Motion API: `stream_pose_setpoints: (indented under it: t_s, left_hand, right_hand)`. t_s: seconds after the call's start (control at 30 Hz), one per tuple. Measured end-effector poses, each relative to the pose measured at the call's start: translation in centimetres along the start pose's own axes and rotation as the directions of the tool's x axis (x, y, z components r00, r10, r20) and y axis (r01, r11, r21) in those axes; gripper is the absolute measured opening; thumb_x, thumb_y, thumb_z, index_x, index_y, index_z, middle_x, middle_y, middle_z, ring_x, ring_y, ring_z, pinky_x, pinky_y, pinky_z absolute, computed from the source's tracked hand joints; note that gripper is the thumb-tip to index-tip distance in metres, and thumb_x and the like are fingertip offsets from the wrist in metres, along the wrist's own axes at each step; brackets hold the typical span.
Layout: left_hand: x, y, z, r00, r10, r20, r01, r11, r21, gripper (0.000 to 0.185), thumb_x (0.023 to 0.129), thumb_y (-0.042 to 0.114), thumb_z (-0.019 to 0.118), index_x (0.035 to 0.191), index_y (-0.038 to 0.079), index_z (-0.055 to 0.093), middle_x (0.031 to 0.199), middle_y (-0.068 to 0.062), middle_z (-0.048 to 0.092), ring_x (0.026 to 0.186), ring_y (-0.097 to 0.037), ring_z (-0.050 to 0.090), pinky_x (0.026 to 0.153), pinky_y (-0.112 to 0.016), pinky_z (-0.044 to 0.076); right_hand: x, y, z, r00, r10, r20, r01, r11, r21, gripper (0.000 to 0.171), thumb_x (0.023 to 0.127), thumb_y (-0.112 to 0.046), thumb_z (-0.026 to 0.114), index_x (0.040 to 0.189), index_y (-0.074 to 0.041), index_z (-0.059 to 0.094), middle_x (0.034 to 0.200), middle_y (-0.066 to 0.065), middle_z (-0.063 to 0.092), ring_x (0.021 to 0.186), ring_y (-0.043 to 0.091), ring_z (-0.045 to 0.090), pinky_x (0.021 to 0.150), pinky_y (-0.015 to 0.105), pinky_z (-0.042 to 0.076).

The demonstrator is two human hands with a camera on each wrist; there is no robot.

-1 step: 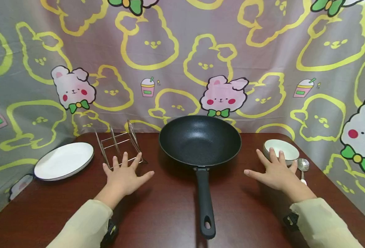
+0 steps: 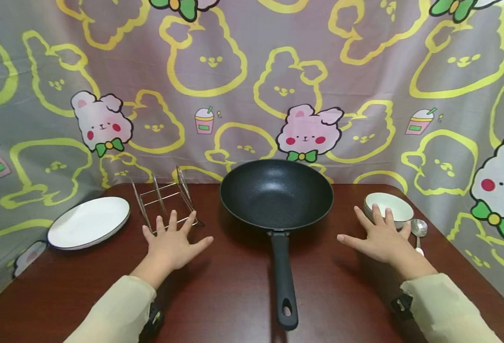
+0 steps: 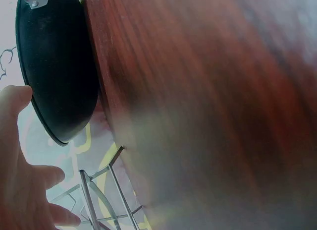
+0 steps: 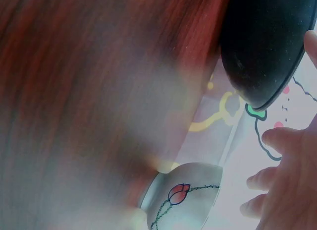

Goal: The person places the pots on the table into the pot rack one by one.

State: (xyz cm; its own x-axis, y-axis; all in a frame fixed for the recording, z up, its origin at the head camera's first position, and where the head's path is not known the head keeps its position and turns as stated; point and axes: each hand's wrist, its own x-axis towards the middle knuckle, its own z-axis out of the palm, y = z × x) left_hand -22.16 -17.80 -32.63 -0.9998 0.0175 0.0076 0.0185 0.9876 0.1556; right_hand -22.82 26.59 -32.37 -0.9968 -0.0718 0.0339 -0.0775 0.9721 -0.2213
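1. nearest: two pale sleeves point(image 2: 110, 314), with a dark strap-like device point(image 2: 402, 305) at each wrist, above the brown wood-grain counter point(image 2: 243, 286).
2. pan handle point(image 2: 283, 281): black, hole near its end, pointing toward the person, between the two forearms.
3. left hand point(image 2: 172, 247): released, fingers spread, palm down above the counter. fingertips overlap the front of the wire rack in the head view; contact cannot be told.
4. right hand point(image 2: 384, 245): released, fingers spread, thumb toward the pan. fingertips overlap the bowl in the head view; the right wrist view shows them apart from it.
5. spoon point(image 2: 419, 228): metal head, white handle partly hidden by the right hand; lies just beside the bowl, at the counter's right side.
6. plate point(image 2: 89, 223): white, dark rim, at the left edge, left of the rack.
7. bowl point(image 2: 399, 205): pale, upright, beyond the right hand; red flower drawn on its outside.
8. wire rack point(image 2: 161, 199): metal, standing beyond the left hand, between plate and pan.
9. pan point(image 2: 277, 190): black, deep, upright, centre of the counter.
10. farthest: curtain point(image 2: 243, 62), grey-pink, yellow-outlined cartoon animals.
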Motion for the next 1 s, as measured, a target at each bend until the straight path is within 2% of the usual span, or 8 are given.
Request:
stream_pose_setpoints:
  t_s: [0.2,0.37,0.57,0.73,0.8,0.9,1.0]
  left_hand:
    - [0.1,-0.4,0.2,1.0,-0.002,-0.02,0.002,1.0,-0.003,0.093,0.076,0.081,0.03,0.148,0.022,0.021,0.15,-0.03,0.007,0.131,-0.058,0.0,0.094,-0.076,-0.007]
    - [-0.1,-0.2,0.5,0.995,0.036,-0.095,-0.039,0.999,-0.037,0.088,0.08,0.076,0.034,0.148,0.021,0.023,0.151,-0.027,0.01,0.133,-0.056,0.004,0.096,-0.074,-0.004]
    - [-0.7,0.7,0.8,0.979,0.094,-0.183,-0.113,0.989,-0.096,0.081,0.084,0.069,0.039,0.147,0.019,0.027,0.15,-0.025,0.019,0.135,-0.051,0.013,0.101,-0.071,0.005]
    - [-1.3,1.8,0.9,0.957,0.15,-0.249,-0.191,0.97,-0.151,0.077,0.086,0.063,0.044,0.145,0.016,0.032,0.147,-0.024,0.028,0.134,-0.048,0.022,0.102,-0.068,0.015]
    - [-1.5,2.3,1.0,0.947,0.169,-0.273,-0.227,0.953,-0.199,0.073,0.087,0.059,0.047,0.143,0.014,0.035,0.145,-0.023,0.031,0.133,-0.045,0.027,0.102,-0.066,0.019]
    - [-1.7,3.0,1.1,0.942,0.184,-0.281,-0.272,0.908,-0.32,0.065,0.089,0.05,0.05,0.14,0.01,0.04,0.143,-0.022,0.036,0.132,-0.04,0.032,0.102,-0.061,0.026]
    - [-2.0,3.8,1.2,0.943,0.191,-0.274,-0.302,0.838,-0.455,0.057,0.091,0.042,0.052,0.136,0.006,0.045,0.14,-0.02,0.042,0.13,-0.036,0.038,0.103,-0.054,0.032]
  right_hand:
    - [0.4,-0.4,0.3,0.999,-0.024,-0.027,0.024,1.0,0.004,0.101,0.076,-0.077,0.043,0.147,-0.009,0.019,0.145,0.037,0.007,0.128,0.061,0.001,0.086,0.079,-0.005]
    - [-0.4,-0.6,0.7,0.996,-0.049,-0.074,0.051,0.998,0.025,0.099,0.078,-0.073,0.045,0.147,-0.007,0.02,0.145,0.036,0.012,0.129,0.059,0.008,0.09,0.077,0.001]
    - [-2.2,-1.6,1.0,0.988,-0.103,-0.112,0.122,0.976,0.182,0.091,0.083,-0.06,0.052,0.145,-0.001,0.022,0.145,0.033,0.022,0.131,0.052,0.021,0.097,0.069,0.018]
    - [-3.6,-2.6,1.0,0.987,-0.115,-0.114,0.148,0.93,0.338,0.081,0.087,-0.052,0.054,0.145,-0.004,0.025,0.143,0.027,0.033,0.127,0.045,0.035,0.095,0.062,0.032]
    - [-4.1,-3.1,1.0,0.987,-0.121,-0.11,0.155,0.904,0.398,0.073,0.089,-0.047,0.053,0.144,-0.006,0.028,0.141,0.026,0.037,0.125,0.045,0.039,0.094,0.061,0.035]
    - [-4.6,-4.0,1.2,0.985,-0.137,-0.106,0.172,0.851,0.496,0.061,0.092,-0.039,0.052,0.141,-0.008,0.035,0.135,0.024,0.045,0.121,0.041,0.045,0.092,0.054,0.041]
    - [-5.1,-4.9,1.5,0.984,-0.164,-0.074,0.174,0.756,0.631,0.052,0.094,-0.031,0.051,0.138,-0.006,0.039,0.131,0.021,0.05,0.116,0.024,0.052,0.088,0.036,0.047]
